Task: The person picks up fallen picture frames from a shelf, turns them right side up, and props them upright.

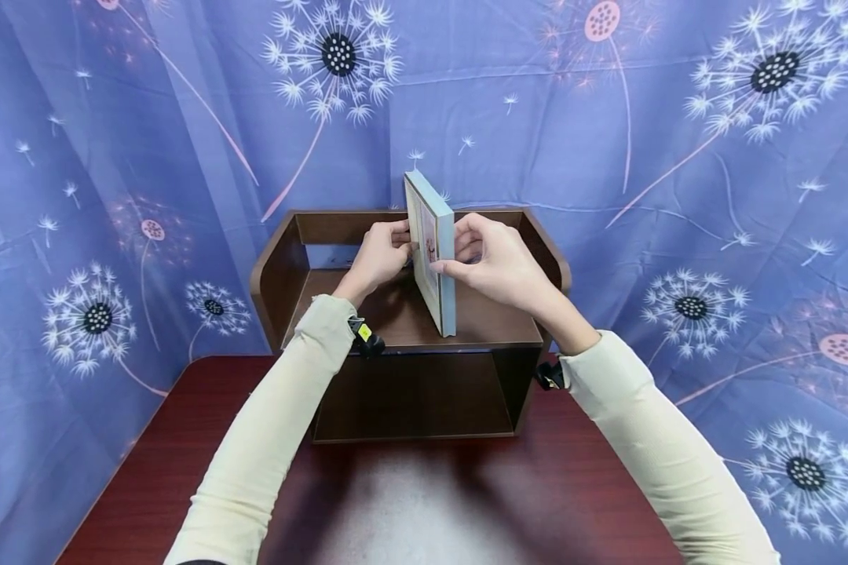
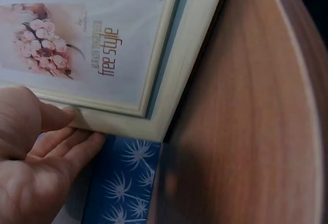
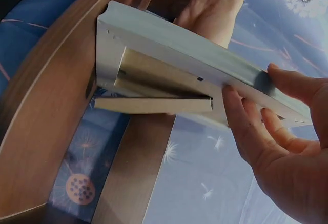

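Two cream sleeves reach across a dark red table [image 1: 184,463] to a brown wooden shelf unit [image 1: 272,275]. Both hands grip a picture frame [image 1: 434,259] standing upright on its edge on the upper shelf board: the left hand [image 1: 380,255] pinches its front, the right hand [image 1: 498,267] its pale blue back. Behind hangs a blue dandelion-print curtain [image 1: 678,157]. Balanced on a narrow edge, the frame could likely topple if either grip loosens.

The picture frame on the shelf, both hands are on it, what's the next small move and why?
Probably swing the back stand out further before letting go. The picture frame stands on edge on the wooden shelf, pinched between the left hand and right hand, with its stand only slightly opened, so it might tip.
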{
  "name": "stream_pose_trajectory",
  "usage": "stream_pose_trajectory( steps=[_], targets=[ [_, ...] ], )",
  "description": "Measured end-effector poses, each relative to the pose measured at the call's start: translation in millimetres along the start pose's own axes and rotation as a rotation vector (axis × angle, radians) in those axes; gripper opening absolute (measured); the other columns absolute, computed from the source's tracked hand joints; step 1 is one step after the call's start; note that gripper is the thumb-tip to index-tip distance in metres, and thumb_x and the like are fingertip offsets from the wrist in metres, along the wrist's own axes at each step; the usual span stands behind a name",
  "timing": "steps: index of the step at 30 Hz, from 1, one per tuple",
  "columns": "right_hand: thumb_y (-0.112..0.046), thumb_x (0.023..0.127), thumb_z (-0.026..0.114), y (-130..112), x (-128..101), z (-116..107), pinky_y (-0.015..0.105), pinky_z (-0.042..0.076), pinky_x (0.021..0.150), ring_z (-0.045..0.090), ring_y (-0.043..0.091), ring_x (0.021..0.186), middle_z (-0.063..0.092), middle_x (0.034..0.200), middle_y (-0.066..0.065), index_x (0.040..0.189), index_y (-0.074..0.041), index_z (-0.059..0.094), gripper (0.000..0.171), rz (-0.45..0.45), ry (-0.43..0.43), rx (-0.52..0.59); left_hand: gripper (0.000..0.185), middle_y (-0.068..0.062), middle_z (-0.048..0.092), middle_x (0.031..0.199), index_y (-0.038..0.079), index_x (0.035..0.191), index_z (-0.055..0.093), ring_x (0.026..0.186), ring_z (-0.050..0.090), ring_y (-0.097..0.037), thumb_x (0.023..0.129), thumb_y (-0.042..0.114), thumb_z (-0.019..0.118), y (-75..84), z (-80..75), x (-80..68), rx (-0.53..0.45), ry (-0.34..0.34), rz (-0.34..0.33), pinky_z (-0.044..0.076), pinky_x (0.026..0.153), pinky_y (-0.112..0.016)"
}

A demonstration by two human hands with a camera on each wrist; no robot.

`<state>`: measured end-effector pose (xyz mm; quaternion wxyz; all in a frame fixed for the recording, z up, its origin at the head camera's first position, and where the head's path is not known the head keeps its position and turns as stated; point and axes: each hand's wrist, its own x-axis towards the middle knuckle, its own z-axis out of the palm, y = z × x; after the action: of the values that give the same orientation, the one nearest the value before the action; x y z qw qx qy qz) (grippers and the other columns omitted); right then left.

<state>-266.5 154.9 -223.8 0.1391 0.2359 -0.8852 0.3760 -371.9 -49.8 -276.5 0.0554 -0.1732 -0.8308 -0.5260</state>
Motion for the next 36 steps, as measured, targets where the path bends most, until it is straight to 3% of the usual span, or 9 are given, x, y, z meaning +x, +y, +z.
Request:
stream_pose_trajectory(
  steps=[6,12,17,22,29,32,36],
  targets=[
    [-0.028,0.088,0.087,-5,1,6,0.030,0.053,0.079,0.078,0.020,0.091,0.076,0.102,0.008,0.109,-0.007,0.063,0.038,0.005,0.017,-0.014,0.050,-0.019,0.069,0.140,0.008,0.153,0.055,0.132,0.067,-0.028,0.103,0.002,0.055,0.3,1.2,4.8,-0.040,-0.062,0.032,0.057,0.108,-0.040],
    [-0.030,0.088,0.087,-9,1,9,0.034,0.055,0.083,0.077,0.020,0.091,0.076,0.103,0.008,0.110,-0.008,0.063,0.040,0.016,0.027,-0.029,0.047,-0.019,0.070,0.138,0.007,0.150,0.059,0.131,0.067,-0.028,0.103,0.002,0.056,0.2,2.3,5.5,-0.050,-0.071,0.060,0.055,0.110,-0.039],
    [-0.030,0.087,0.087,-10,0,9,0.036,0.055,0.085,0.077,0.020,0.093,0.076,0.103,0.008,0.111,-0.008,0.063,0.041,0.027,0.029,-0.038,0.045,-0.015,0.075,0.131,0.011,0.148,0.061,0.124,0.072,-0.025,0.104,0.010,0.058,1.5,-0.1,4.7,0.090,-0.026,0.067,0.057,0.105,-0.039],
    [-0.030,0.088,0.087,-9,0,9,0.037,0.056,0.085,0.076,0.021,0.093,0.077,0.104,0.009,0.111,-0.008,0.063,0.040,0.021,0.031,-0.043,0.040,-0.012,0.076,0.129,0.010,0.145,0.063,0.121,0.072,-0.025,0.106,0.019,0.058,11.1,-11.2,-4.3,0.201,0.084,0.092,0.057,0.105,-0.040],
    [-0.029,0.089,0.086,-7,0,11,0.037,0.055,0.084,0.077,0.021,0.094,0.077,0.103,0.009,0.113,-0.007,0.063,0.040,0.014,0.034,-0.052,0.038,-0.010,0.075,0.133,0.007,0.137,0.069,0.122,0.072,-0.023,0.107,0.029,0.060,38.7,-33.2,-30.0,0.182,0.239,0.284,0.057,0.106,-0.037],
    [-0.029,0.090,0.085,-6,0,12,0.036,0.053,0.085,0.077,0.021,0.093,0.077,0.103,0.008,0.114,-0.008,0.062,0.039,0.022,0.025,-0.043,0.039,-0.010,0.073,0.135,0.008,0.136,0.070,0.123,0.072,-0.023,0.106,0.033,0.064,49.2,-37.5,-43.0,0.160,0.256,0.406,0.058,0.106,-0.037],
    [-0.028,0.090,0.085,-6,-1,12,0.036,0.053,0.085,0.076,0.021,0.093,0.076,0.103,0.007,0.114,-0.008,0.062,0.038,0.027,0.028,-0.041,0.043,-0.009,0.070,0.140,0.009,0.138,0.069,0.133,0.066,-0.021,0.103,0.034,0.069,62.2,-39.0,-53.8,0.253,0.214,0.609,0.051,0.116,-0.034]
  ],
)
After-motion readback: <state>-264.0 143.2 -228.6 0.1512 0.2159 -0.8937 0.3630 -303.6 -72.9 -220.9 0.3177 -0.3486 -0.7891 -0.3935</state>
